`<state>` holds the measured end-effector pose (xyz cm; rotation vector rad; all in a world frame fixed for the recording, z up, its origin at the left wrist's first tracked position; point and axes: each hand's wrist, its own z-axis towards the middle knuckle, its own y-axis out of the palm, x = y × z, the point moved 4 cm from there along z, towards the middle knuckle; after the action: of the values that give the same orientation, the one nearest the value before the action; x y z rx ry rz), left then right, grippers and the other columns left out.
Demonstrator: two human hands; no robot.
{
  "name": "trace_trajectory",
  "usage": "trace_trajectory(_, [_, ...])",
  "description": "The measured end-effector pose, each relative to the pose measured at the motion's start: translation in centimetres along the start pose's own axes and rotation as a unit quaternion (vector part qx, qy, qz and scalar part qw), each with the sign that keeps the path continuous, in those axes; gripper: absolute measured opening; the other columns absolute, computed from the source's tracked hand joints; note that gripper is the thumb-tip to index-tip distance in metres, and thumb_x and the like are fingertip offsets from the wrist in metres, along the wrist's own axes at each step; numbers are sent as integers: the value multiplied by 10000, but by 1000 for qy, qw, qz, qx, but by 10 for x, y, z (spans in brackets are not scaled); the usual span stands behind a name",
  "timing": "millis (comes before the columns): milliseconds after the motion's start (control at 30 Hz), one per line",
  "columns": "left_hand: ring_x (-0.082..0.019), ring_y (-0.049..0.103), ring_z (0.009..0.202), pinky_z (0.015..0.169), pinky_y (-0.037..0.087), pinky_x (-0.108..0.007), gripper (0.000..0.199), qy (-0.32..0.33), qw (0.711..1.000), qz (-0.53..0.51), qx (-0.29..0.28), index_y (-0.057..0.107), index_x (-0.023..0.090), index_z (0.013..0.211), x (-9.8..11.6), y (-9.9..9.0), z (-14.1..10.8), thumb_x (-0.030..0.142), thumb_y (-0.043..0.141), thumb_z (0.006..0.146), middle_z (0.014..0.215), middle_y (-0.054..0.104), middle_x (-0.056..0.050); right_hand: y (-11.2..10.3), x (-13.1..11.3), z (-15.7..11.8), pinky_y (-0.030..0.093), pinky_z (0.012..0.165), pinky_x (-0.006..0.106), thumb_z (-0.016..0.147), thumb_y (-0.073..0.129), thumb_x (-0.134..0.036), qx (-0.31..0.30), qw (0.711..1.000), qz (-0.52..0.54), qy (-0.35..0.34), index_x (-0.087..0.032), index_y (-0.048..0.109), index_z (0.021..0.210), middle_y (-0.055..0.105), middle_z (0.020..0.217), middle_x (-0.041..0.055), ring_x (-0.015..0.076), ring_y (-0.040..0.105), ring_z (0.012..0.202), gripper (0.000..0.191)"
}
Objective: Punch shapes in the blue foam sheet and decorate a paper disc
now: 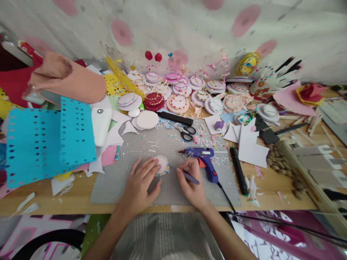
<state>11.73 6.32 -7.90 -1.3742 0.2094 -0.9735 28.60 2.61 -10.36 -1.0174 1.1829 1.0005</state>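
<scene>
My left hand [143, 180] lies flat with its fingers stretched out, fingertips resting on a small round white disc [163, 165]. Coloured dots run around the disc's edge. Closed in a pinch, my right hand [191, 180] holds a slim purple tool [192, 178], maybe tweezers; its thin tip points left at the disc's right edge. Both hands are over the grey cutting mat [108, 187]. Just beyond my right hand, a blue hot glue gun [204, 153] lies on its side, nozzle to the left.
Black-handled scissors [188, 133] and a black bar-shaped object [176, 118] lie behind the disc. Several decorated paper hats [178, 103] line the back. Blue punched sheets [51, 137] stand left. A black marker [238, 171] and white scraps [252, 144] lie right; the glue gun's cord [227, 196] crosses the front edge.
</scene>
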Motion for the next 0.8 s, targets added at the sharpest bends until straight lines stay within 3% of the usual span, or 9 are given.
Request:
trace_trajectory(267, [-268, 508, 1271, 1120, 290, -513, 367, -4, 1000, -2, -2, 568, 164, 1218, 0, -1, 1, 167, 521, 855, 1318, 606, -105, -3, -1, -2, 348, 558, 228, 922, 490, -181, 35, 999, -11, -1, -245, 389, 939, 430, 735, -46, 107, 420, 595, 121])
trace_trajectory(600, [-282, 478, 1292, 1118, 295, -545, 420, 0, 999, -32, 1, 518, 173, 1275, 0, -2, -1, 173, 535, 855, 1339, 579, -117, 1, -1, -2, 353, 550, 233, 932, 485, -187, 3, 1000, -18, -17, -245, 383, 936, 437, 734, -40, 114, 431, 594, 117])
trace_trajectory(700, [-268, 509, 1251, 1072, 388, -499, 397, -25, 995, -79, 61, 514, 184, 1268, -4, -15, -5, 174, 554, 873, 1302, 584, -122, -2, -8, -2, 357, 554, 234, 934, 491, -210, 44, 998, -9, -33, -248, 381, 926, 430, 748, -34, 118, 425, 607, 117])
trace_trajectory(800, [-182, 650, 917, 823, 540, -329, 134, -113, 969, -110, 190, 619, 218, 998, -6, -46, -20, 158, 585, 882, 969, 673, -41, -5, -12, -3, 357, 555, 234, 939, 492, -226, 79, 996, 11, -41, -251, 368, 925, 408, 747, -35, 119, 409, 613, 126])
